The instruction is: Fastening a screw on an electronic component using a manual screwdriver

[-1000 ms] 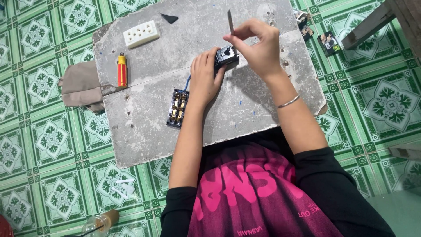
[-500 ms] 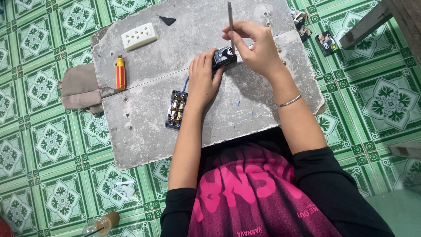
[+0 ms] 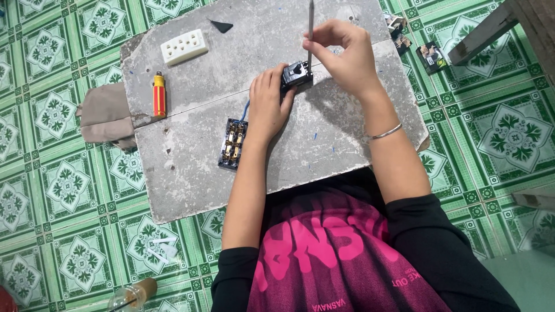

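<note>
So, going from the left: a folded tan cloth (image 3: 103,118) lies on the green patterned floor tiles (image 3: 46,190), touching the edge of a rough grey slab (image 3: 191,173) that serves as the table. On the slab there's a small red and yellow screwdriver (image 3: 158,94) and, above it, a smooth white plastic socket plate (image 3: 184,47), both untouched. Near the middle lies a black open-backed socket module (image 3: 233,144) with brass contacts showing and a thin blue wire running up from it.

The person's left hand (image 3: 267,107) rests on the slab with its fingers closed around the side of a small black socket block (image 3: 297,74), pinning it down. The right hand (image 3: 346,53) pinches a slim metal tool (image 3: 310,32) upright, tip set into the top of the block. Looks like the screw-turning stage on a terminal; the next move probably calls for a steady twist with the block kept from sliding on that gritty surface. A thin metal bangle (image 3: 385,132) sits on the right wrist. Farther right, a few small dark parts (image 3: 432,56) lie on the tiles
</note>
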